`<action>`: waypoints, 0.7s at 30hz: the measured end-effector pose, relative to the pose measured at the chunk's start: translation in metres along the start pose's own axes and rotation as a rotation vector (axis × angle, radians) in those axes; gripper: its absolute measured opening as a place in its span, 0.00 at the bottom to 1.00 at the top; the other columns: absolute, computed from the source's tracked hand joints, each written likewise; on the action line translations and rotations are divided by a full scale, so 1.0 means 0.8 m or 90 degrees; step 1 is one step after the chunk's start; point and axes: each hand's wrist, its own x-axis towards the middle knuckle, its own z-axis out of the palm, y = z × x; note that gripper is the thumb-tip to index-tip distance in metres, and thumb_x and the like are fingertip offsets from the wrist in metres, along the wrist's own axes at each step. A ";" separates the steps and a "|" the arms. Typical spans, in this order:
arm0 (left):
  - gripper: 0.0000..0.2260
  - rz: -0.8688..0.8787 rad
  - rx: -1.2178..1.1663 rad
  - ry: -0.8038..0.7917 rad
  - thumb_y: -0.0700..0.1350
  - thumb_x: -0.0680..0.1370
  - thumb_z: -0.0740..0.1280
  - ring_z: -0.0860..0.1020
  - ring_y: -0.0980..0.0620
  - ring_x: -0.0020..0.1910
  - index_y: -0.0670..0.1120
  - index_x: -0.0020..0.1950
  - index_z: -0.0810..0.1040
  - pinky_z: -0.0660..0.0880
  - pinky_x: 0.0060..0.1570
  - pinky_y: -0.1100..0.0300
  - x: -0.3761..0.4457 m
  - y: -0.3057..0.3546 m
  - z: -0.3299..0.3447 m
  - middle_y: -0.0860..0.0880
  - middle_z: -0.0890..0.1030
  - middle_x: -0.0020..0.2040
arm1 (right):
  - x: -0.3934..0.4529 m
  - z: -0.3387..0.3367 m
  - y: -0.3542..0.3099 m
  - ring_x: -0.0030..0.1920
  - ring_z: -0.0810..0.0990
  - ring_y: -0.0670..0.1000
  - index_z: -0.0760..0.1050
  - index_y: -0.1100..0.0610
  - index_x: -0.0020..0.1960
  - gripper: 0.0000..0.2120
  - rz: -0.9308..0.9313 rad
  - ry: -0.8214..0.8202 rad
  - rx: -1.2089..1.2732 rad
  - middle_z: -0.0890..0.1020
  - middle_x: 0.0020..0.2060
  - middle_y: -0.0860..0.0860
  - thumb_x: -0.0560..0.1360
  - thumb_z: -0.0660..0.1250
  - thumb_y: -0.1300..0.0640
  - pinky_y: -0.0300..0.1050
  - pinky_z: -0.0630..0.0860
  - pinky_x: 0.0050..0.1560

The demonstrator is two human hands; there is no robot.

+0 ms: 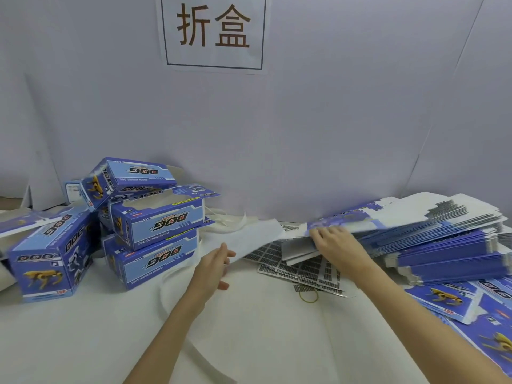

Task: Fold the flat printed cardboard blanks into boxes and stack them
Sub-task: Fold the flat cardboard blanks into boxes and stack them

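Step in hand: taking a fresh blank. The right hand [333, 243] lies on the left edge of the stack of flat blanks [432, 239] at far right, fingers apparently curled under the top sheets, though motion blur obscures the grip. The left hand [213, 268] hovers near centre, fingers relaxed, holding nothing. Next: separate one blank. The folded boxes [155, 223], piled at left, show no contents.

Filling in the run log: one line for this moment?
stage: picking blank | right hand: on flat blank stack | left hand: open, empty | folded boxes: left

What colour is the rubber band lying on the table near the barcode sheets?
Yellow. The rubber band shows in the head view, at the barcode sheets' near edge.
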 end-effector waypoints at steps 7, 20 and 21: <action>0.17 -0.036 0.065 -0.001 0.57 0.87 0.56 0.80 0.49 0.51 0.50 0.59 0.82 0.80 0.61 0.46 0.001 -0.006 0.003 0.47 0.78 0.60 | 0.003 -0.026 0.003 0.74 0.76 0.61 0.74 0.63 0.75 0.32 0.195 0.323 0.287 0.77 0.73 0.60 0.73 0.68 0.79 0.61 0.60 0.82; 0.43 0.266 0.013 0.119 0.57 0.68 0.83 0.70 0.51 0.75 0.59 0.76 0.61 0.76 0.66 0.52 -0.014 0.018 0.008 0.54 0.71 0.74 | -0.057 -0.062 -0.157 0.47 0.79 0.33 0.79 0.52 0.57 0.14 0.114 0.594 0.836 0.81 0.48 0.31 0.83 0.62 0.69 0.31 0.75 0.51; 0.43 0.303 -0.019 0.134 0.59 0.69 0.82 0.69 0.53 0.75 0.60 0.77 0.62 0.74 0.67 0.53 -0.012 0.018 -0.006 0.56 0.70 0.74 | -0.056 -0.065 -0.152 0.38 0.74 0.35 0.75 0.52 0.51 0.10 0.174 0.606 0.884 0.79 0.40 0.33 0.84 0.62 0.66 0.33 0.72 0.44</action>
